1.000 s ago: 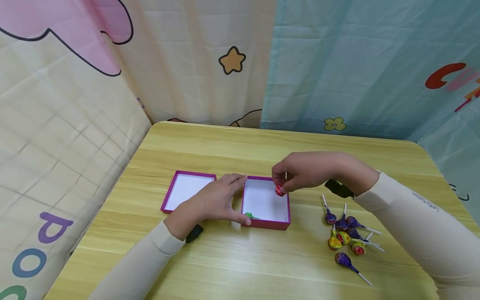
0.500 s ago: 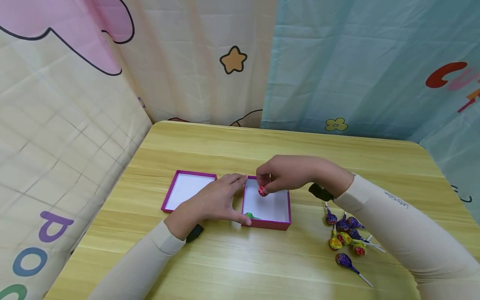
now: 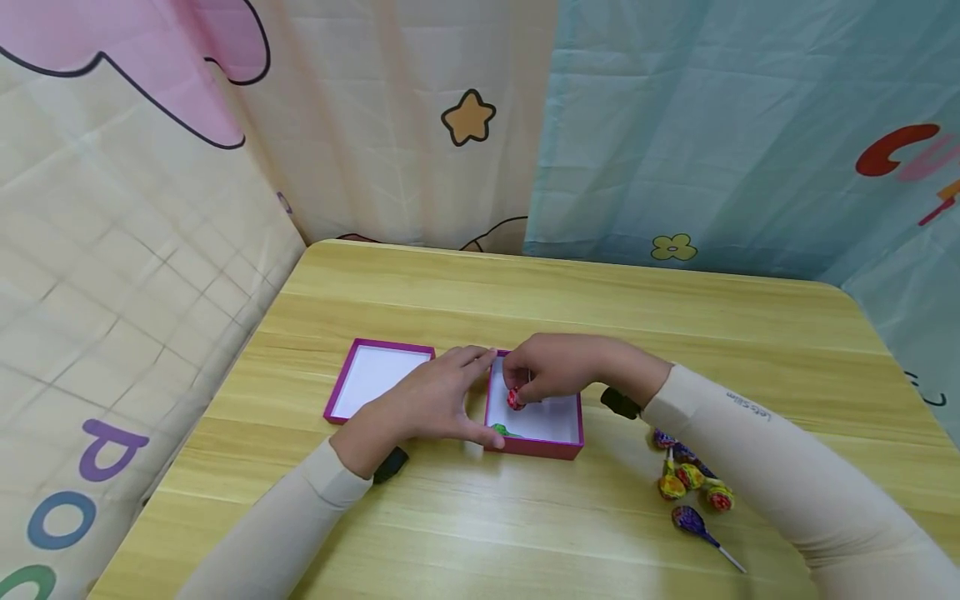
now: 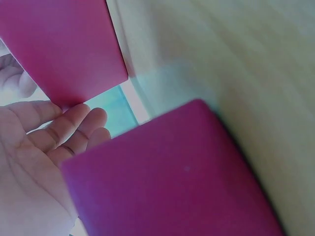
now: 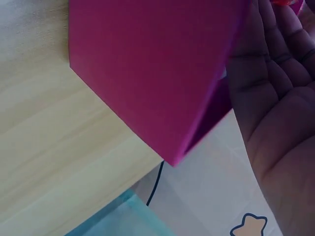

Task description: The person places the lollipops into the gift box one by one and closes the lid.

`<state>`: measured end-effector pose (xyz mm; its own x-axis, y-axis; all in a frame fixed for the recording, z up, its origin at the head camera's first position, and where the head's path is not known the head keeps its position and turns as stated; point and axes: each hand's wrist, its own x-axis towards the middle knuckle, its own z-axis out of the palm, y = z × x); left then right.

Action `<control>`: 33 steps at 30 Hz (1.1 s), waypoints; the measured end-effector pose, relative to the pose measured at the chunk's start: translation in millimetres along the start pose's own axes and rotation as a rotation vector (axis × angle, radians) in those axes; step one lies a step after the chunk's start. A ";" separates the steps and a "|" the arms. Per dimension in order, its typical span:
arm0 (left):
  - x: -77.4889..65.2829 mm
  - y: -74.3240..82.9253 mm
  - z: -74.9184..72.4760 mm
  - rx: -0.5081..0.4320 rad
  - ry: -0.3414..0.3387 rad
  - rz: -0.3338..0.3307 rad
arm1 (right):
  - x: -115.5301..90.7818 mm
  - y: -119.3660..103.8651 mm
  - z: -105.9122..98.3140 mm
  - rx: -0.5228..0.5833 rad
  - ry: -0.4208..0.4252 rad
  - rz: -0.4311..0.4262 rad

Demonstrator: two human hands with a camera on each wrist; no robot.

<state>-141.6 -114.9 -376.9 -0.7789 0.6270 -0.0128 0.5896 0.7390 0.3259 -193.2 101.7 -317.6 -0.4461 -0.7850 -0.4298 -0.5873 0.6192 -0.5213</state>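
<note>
My left hand spans the left end of a magenta box with a white inside, its thumb at the front corner and fingertips at the back one. In the left wrist view those fingertips meet the corner of the box. Above the box floor, my right hand pinches a red-wrapped lollipop between thumb and fingers. Only a sliver of its red wrapper shows at the top of the right wrist view. A green-wrapped lollipop lies in the box's front left corner, partly behind the front wall.
A magenta lid lies inside up just left of the box. Several purple and yellow lollipops lie in a cluster on the right, partly hidden by the right sleeve. One purple lollipop lies nearer the front. Printed curtains hang behind the table.
The right hand has carried the red lollipop leftward from the box's right side, then lower and toward the front within the box. My left hand and the box stay in place.
</note>
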 end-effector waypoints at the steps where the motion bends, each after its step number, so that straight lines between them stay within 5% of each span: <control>1: 0.1 0.0 0.0 -0.002 -0.002 -0.002 | 1.3 0.6 0.8 0.000 -0.002 0.000; 17: 0.4 0.4 -0.8 -0.011 -0.008 -0.018 | 15.5 6.3 19.9 0.005 -0.068 0.046; 33: 0.4 0.4 -0.2 -0.011 -0.009 -0.022 | 15.7 7.8 23.8 -0.009 -0.081 0.004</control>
<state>-141.7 -114.4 -376.5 -0.7898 0.6127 -0.0290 0.5697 0.7501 0.3359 -188.7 94.7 -345.9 -0.3928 -0.7778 -0.4906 -0.5918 0.6221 -0.5126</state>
